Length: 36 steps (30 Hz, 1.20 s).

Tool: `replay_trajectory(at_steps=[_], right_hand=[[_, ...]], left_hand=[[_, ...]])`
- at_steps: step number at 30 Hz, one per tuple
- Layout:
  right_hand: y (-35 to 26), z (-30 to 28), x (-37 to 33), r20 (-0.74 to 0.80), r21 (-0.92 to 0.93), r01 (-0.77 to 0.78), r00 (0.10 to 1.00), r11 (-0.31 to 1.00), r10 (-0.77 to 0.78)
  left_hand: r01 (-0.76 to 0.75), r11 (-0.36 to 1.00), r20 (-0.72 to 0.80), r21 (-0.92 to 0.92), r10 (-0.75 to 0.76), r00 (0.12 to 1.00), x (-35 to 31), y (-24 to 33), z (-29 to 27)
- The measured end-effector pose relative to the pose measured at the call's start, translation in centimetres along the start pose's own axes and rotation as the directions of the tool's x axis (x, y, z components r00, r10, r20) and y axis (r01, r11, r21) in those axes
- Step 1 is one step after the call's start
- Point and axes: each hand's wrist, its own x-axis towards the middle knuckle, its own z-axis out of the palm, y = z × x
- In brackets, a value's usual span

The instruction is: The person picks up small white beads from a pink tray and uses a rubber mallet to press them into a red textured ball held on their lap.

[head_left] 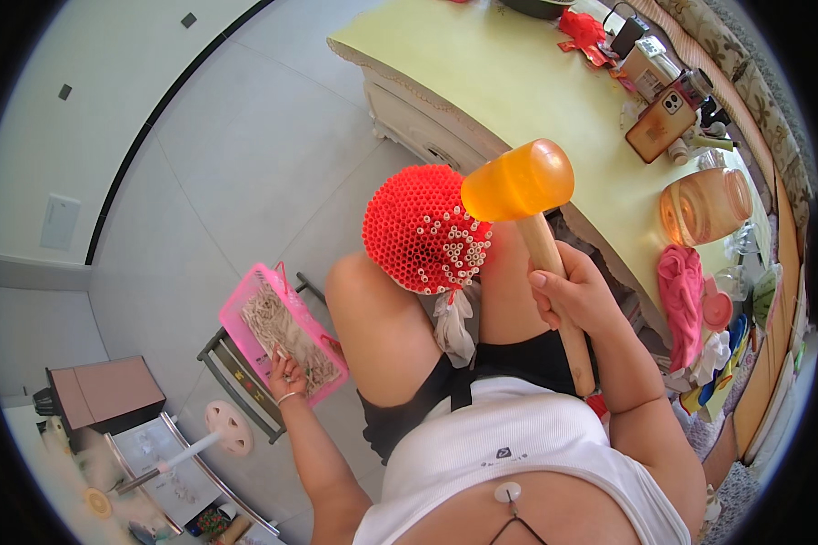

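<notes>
My right hand (568,289) is wrapped round the wooden handle of a mallet (555,263). Its translucent orange head (518,180) is raised just right of a round bundle of red tubes (413,222). The bundle rests between my knees, open ends up; pale sticks (466,250) fill several tubes on its near right side. At the left, my left hand (288,372) reaches over the near edge of a pink basket (236,313) holding many thin pale sticks (277,322). Its fingers look slightly apart over the sticks, with nothing clearly held.
The basket stands on a low stool (236,386). On the right, a yellow-topped table (482,64) carries a phone (661,124), a jar of amber liquid (704,207) and a pink cloth (679,304). A brown box (106,391) and a white round-based stand (229,428) are at lower left.
</notes>
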Motion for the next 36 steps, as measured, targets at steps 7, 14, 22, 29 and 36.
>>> replay_trajectory(at_steps=[7,14,22,29,36], right_hand=[[0.6,-0.2,0.9,0.034,0.012,-0.005,0.999,1.000,0.004],[0.4,-0.6,0.7,0.045,-0.015,-0.059,0.997,0.998,0.060],[0.4,-0.7,0.7,0.040,-0.008,-0.056,0.998,0.998,0.057],[0.4,-1.9,0.4,0.072,-0.039,-0.080,0.994,0.996,0.083],[-0.2,-1.4,0.4,0.111,-0.152,-0.100,0.987,0.983,0.118]], left_hand=[[0.007,0.996,0.179,-0.090,0.009,0.984,-1.3,-1.0,4.1],[-0.283,0.773,0.456,0.568,-0.008,0.890,-8.9,-8.9,28.2],[-0.859,0.000,0.859,0.512,0.022,0.512,-9.7,-16.4,37.0],[-0.900,-0.156,0.911,0.407,0.007,0.412,-8.9,-17.5,37.4],[-0.932,-0.231,0.954,0.278,-0.045,0.296,-9.4,-17.4,37.5]])
